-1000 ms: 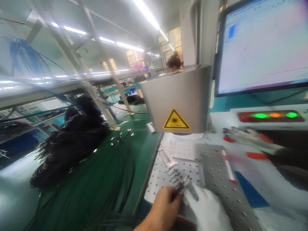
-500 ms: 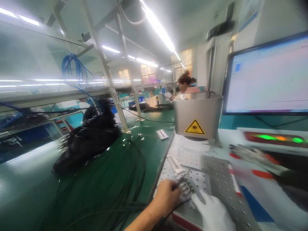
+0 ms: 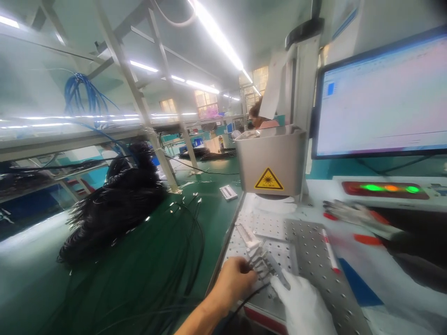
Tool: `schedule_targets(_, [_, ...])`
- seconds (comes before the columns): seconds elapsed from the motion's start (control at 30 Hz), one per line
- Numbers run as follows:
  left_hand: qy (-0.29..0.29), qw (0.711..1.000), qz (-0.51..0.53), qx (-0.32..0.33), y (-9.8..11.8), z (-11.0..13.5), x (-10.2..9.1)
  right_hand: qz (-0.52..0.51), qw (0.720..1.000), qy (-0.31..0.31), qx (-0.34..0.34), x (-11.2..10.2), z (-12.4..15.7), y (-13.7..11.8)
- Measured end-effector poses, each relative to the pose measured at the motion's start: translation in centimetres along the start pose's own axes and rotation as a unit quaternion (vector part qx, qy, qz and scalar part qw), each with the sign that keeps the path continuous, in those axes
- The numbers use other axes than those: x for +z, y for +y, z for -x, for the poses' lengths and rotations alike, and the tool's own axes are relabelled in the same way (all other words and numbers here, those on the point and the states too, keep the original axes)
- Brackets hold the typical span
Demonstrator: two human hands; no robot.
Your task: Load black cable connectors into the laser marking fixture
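Note:
My left hand (image 3: 234, 280), bare, is at the left side of a small pale metal fixture (image 3: 257, 261) with a row of slots. Its fingers are curled together at the slots, and what they pinch is hidden. A black cable (image 3: 252, 296) runs past the fingertips to the fixture's near end. On the other side my right hand (image 3: 304, 302), in a white glove, has its thumb and a finger around the near end of the fixture's grey bar (image 3: 277, 269). The fixture lies on a perforated metal plate (image 3: 309, 260).
Ahead stands a metal housing (image 3: 270, 156) with a laser warning label. A red-capped marker (image 3: 330, 251), gloves (image 3: 352, 216) and a monitor (image 3: 384, 97) are right. Leftward, black cables (image 3: 122, 204) are heaped on the green table (image 3: 216, 223). A person (image 3: 260, 116) sits beyond.
The view has swung a little to the right. Both hands stay at the fixture, and its grey bar looks shifted relative to the slots. A white sheet now shows near the person behind.

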State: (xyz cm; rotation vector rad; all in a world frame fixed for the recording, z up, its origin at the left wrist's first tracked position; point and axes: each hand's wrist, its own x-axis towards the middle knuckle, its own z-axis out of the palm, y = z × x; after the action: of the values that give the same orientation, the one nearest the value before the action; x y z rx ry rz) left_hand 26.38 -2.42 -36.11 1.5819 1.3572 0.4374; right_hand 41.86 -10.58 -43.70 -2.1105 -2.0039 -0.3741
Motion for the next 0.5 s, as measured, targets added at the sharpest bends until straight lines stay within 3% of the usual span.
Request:
schedule_targets(0.23, [0.009, 0.999, -0.037, 0.016, -0.5, -0.7, 1.4, -0.095, 0.995, 0.019, 0.03, 1.7, 0.1, 0.5])
schedule_targets(0.5, [0.065, 0.979, -0.191, 0.027, 1.5, 0.1, 1.8, -0.116, 0.993, 0.007, 0.034, 1.8, 0.1, 0.6])
